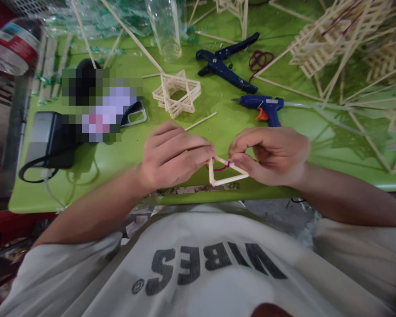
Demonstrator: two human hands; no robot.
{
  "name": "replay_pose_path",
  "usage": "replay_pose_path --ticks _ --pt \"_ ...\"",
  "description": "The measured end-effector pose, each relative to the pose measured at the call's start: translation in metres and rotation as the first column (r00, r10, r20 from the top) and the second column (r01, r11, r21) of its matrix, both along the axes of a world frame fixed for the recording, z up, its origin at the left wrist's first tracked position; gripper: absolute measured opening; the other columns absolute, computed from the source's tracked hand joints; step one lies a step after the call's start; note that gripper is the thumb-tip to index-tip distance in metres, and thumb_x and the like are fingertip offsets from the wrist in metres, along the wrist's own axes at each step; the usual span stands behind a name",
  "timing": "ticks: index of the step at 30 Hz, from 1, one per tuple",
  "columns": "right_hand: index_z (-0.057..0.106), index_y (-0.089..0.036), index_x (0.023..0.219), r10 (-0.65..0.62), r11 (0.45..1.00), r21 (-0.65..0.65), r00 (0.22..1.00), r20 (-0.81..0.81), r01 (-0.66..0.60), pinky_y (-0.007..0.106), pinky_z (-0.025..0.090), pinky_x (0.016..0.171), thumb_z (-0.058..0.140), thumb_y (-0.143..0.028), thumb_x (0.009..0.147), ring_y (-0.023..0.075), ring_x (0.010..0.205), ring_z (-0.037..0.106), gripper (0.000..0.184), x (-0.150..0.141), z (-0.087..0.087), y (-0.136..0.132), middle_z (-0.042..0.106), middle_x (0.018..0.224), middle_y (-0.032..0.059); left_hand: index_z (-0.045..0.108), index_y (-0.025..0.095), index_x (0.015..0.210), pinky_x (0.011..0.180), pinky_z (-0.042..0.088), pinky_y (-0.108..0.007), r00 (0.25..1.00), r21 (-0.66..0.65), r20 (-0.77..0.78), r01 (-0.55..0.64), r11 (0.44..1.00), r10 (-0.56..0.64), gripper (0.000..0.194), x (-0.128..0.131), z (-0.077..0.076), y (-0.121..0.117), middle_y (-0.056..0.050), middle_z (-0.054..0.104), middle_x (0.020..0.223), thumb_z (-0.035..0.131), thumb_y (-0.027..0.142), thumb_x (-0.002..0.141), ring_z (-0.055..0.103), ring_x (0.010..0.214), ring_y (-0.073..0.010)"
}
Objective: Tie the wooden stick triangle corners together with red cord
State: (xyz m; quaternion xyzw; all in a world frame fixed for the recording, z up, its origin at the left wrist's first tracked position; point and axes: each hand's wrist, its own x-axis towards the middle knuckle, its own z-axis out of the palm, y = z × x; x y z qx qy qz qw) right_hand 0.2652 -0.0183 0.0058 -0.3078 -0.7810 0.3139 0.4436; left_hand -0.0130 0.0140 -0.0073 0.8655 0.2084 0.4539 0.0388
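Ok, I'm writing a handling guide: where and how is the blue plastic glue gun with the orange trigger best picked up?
Probably by the handle, from the wearer's side, with the right hand once it is free: the blue plastic glue gun lies with that handle toward the wearer, beyond the right hand, while the nozzle points left, away from the grip.

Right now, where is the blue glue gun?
In the head view, the blue glue gun lies right of centre on the green table, just beyond the right hand and nearer the wearer than the dark blue cutter.
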Motion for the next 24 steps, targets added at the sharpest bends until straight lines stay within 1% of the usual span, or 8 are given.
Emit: replay_pose_path --ticks 4,7,9,12,15,18,21,24 --pt "0.065 -0.030 0.092 0.071 0.997 0.011 0.997 0.016 -0.071 0.035 0.044 0.049 0.069 -0.047 0.117 0.0166 0.055 0.059 0.030 0.002 -0.001 0.004 0.066 0.071 -0.0009 0.083 0.032 0.112 0.064 0.054 -0.038 0.996 0.147 0.076 0.039 0.988 -0.051 0.007 0.002 0.001 0.000 -0.002 0.089 0.096 0.083 0.036 0.106 0.074 0.066 -0.0170" --pt "0.060 -0.030 0.096 0.124 0.992 -0.005 0.992 -0.009 -0.124 0.036 0.038 0.049 0.066 -0.048 0.118 0.0159 0.052 0.049 0.029 0.003 -0.004 0.006 0.058 0.070 -0.0026 0.084 0.032 0.108 0.066 0.055 -0.039 1.000 0.118 0.000 0.003 0.993 -0.003 0.011 0.001 -0.001 -0.001 -0.002 0.088 0.094 0.078 0.041 0.110 0.074 0.067 -0.0169" --pt "0.060 -0.029 0.103 0.171 0.985 -0.008 0.985 -0.005 -0.171 0.035 0.042 0.053 0.063 -0.046 0.119 0.0161 0.058 0.052 0.023 0.001 -0.005 0.007 0.060 0.077 -0.0019 0.085 0.032 0.110 0.067 0.055 -0.039 1.000 0.116 -0.019 0.003 0.993 -0.001 0.013 0.000 -0.003 -0.001 -0.002 0.088 0.095 0.077 0.042 0.111 0.075 0.068 -0.0170" --pt "0.066 -0.028 0.112 0.217 0.976 0.032 0.976 -0.020 -0.216 0.032 0.053 0.064 0.065 -0.037 0.119 0.0162 0.072 0.064 0.012 -0.003 -0.003 0.008 0.068 0.090 0.0001 0.084 0.033 0.114 0.069 0.056 -0.039 0.999 0.108 0.024 0.043 0.993 -0.046 0.011 0.000 -0.005 -0.001 -0.002 0.088 0.097 0.078 0.041 0.111 0.075 0.069 -0.0168" --pt "0.072 -0.026 0.112 0.204 0.978 0.061 0.974 -0.101 -0.199 0.031 0.057 0.071 0.077 -0.030 0.113 0.0161 0.079 0.068 0.007 -0.008 0.001 0.008 0.072 0.096 0.0010 0.084 0.033 0.106 0.070 0.055 -0.041 0.999 -0.090 0.001 0.048 0.995 -0.048 0.024 0.001 -0.006 0.000 -0.004 0.086 0.094 0.076 0.055 0.112 0.074 0.069 -0.0179" --pt "0.076 -0.028 0.111 0.161 0.987 -0.001 0.978 -0.134 -0.162 0.033 0.061 0.073 0.080 -0.032 0.112 0.0175 0.080 0.071 0.006 -0.010 0.003 0.005 0.076 0.097 0.0021 0.083 0.032 0.101 0.071 0.054 -0.042 0.998 -0.230 0.002 0.064 0.971 -0.065 0.035 0.002 -0.006 0.000 -0.004 0.084 0.090 0.074 0.064 0.112 0.072 0.069 -0.0181" --pt "0.080 -0.029 0.113 0.163 0.983 -0.067 0.977 -0.141 -0.174 0.034 0.063 0.072 0.081 -0.038 0.113 0.0179 0.080 0.074 0.009 -0.009 0.005 0.001 0.079 0.099 0.0032 0.082 0.032 0.100 0.071 0.054 -0.041 0.998 -0.197 -0.004 0.054 0.979 -0.056 0.033 0.002 -0.006 0.000 -0.004 0.085 0.092 0.074 0.062 0.112 0.072 0.069 -0.0177" --pt "0.084 -0.030 0.113 0.147 0.978 -0.130 0.981 -0.123 -0.163 0.035 0.064 0.070 0.079 -0.039 0.114 0.0190 0.080 0.076 0.010 -0.008 0.007 -0.001 0.081 0.100 0.0047 0.083 0.032 0.101 0.069 0.053 -0.041 1.000 -0.085 -0.007 0.030 0.996 -0.031 0.027 0.000 -0.006 0.001 -0.003 0.086 0.093 0.073 0.054 0.114 0.073 0.069 -0.0181"
